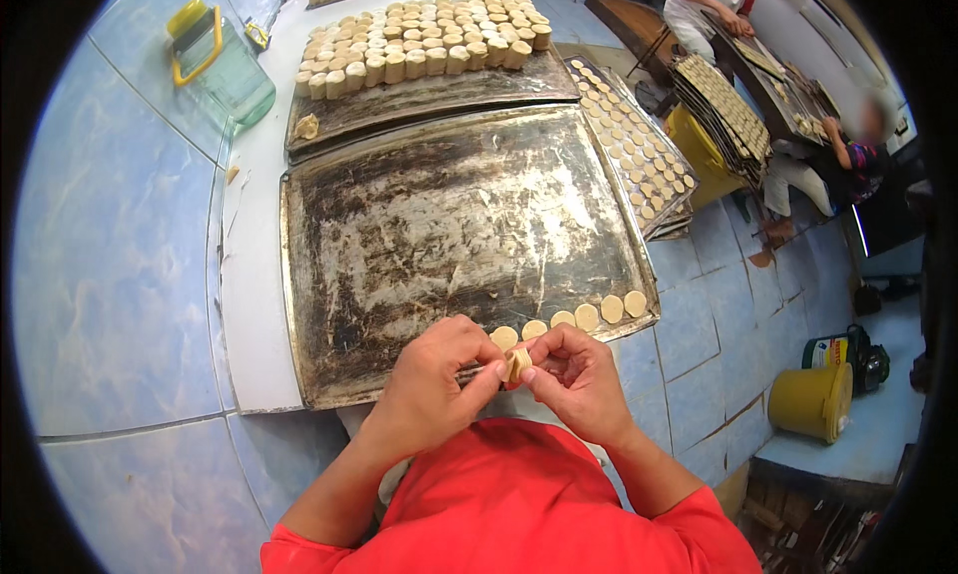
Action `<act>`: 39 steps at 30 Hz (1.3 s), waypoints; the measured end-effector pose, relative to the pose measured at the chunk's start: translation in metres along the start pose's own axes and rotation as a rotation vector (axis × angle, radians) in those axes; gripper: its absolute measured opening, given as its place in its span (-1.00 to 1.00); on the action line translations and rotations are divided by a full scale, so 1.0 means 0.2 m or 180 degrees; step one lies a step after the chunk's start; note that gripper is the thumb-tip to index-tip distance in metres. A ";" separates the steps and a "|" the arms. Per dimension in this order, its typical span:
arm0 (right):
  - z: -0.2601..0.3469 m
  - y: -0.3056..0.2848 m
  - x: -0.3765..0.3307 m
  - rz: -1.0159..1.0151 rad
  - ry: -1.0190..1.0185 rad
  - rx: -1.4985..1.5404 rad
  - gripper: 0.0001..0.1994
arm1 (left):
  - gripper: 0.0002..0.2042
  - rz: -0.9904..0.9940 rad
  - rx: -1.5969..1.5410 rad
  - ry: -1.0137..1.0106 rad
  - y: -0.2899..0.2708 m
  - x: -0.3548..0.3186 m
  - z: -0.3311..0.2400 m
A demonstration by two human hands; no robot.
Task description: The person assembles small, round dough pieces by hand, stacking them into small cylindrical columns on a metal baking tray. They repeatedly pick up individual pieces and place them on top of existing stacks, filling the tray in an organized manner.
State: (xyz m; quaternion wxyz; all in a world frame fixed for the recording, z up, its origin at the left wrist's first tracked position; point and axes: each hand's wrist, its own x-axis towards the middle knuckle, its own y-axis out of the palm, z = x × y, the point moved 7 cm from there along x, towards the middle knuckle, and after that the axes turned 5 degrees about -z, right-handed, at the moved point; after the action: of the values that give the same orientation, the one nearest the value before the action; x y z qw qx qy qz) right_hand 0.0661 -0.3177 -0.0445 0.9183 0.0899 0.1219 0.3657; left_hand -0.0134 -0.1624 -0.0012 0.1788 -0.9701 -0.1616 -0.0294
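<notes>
Close to my body, at the front edge of a worn metal baking tray (429, 225), both hands meet on a small piece of layered dough (517, 365). My left hand (439, 379) pinches it between thumb and fingers from the left. From the right, my right hand (579, 379) pinches the same piece, with its thumb on the near side. A row of several flat, pale dough rounds (587, 317) lies along the tray's near right edge, just beyond my fingers. My fingers partly hide the left end of this row.
Behind the tray, many short dough cylinders (419, 50) stand on another tray (429, 100), beside a dough scrap (306, 127). A yellow-lidded clear jug (235, 80) is at left. Stacked trays of dough rounds (639, 150) stand right. Two people work far right; a yellow bucket (810, 402) is lower right.
</notes>
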 end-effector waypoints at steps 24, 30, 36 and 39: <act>-0.07 0.27 0.07 0.0432 0.0056 -0.0209 -0.93 | -0.89 -0.0488 0.0431 0.0222 -0.24 -0.17 0.03; -0.07 0.32 0.08 0.0429 0.0320 -0.0221 -0.95 | -0.92 -0.0778 0.1461 0.0033 -0.37 -0.20 0.07; -0.08 0.41 0.08 0.0682 0.0247 -0.0216 -0.96 | -0.89 -0.0817 0.0735 0.0266 -0.33 -0.28 0.04; -0.07 0.42 0.09 0.0617 -0.0043 -0.0423 -0.96 | -0.88 -0.1022 0.1397 0.0182 -0.41 -0.29 0.09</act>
State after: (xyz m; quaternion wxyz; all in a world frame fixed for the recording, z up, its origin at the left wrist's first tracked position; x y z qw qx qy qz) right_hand 0.0205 -0.2446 -0.0390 0.8834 0.0427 0.0819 0.4594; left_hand -0.0943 -0.1005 0.0030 0.3823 -0.8688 -0.3107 -0.0490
